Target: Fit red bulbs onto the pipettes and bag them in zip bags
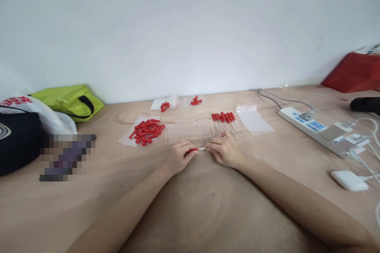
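Note:
Between my hands lies a small red piece (192, 150) in line with a clear thin tube (202, 148). My left hand (179, 157) is closed on the red piece, and my right hand (223, 150) pinches the far end of the clear tube. Just beyond them is a row of thin clear sticks (188, 130). To its right, several sticks with red tips (224, 117) lie side by side. A pile of loose red pieces (147, 129) rests on a plastic bag left of the row.
Farther back are small bags with red pieces (165, 106) (196, 101). A clear bag (255, 119) lies right of the sticks. A power strip (308, 128) with cables and a white charger (349, 180) are on the right; a green bag (67, 101) and black bag (19, 142) are left.

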`<state>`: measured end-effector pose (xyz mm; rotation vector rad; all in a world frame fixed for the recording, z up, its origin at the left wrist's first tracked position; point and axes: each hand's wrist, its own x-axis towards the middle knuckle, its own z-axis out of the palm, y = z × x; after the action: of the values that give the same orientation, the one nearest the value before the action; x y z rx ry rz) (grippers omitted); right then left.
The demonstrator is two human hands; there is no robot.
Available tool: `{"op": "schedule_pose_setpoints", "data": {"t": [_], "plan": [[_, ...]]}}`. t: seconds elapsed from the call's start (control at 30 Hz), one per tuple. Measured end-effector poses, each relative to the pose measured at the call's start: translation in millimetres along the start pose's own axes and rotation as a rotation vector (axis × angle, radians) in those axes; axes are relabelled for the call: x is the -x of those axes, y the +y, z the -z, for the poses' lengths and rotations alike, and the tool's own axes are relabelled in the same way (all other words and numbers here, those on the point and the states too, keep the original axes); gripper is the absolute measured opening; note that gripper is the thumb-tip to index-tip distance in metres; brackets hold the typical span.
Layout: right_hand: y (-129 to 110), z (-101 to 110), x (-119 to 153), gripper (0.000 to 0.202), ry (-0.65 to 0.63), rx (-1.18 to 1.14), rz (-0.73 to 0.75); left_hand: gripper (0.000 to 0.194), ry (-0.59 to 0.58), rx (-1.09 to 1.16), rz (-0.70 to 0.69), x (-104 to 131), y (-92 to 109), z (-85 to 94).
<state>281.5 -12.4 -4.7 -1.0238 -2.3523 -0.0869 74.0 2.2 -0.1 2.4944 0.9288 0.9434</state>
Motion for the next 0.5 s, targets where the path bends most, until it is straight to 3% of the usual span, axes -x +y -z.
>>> {"op": "schedule_pose_setpoints", "data": {"t": [0.5], "plan": [[-10.2, -11.0, 0.0, 0.023, 0.006, -0.057, -0.034, 0.017, -0.028, -0.021, -0.057, -0.6, -1.4, -3.1]]}}
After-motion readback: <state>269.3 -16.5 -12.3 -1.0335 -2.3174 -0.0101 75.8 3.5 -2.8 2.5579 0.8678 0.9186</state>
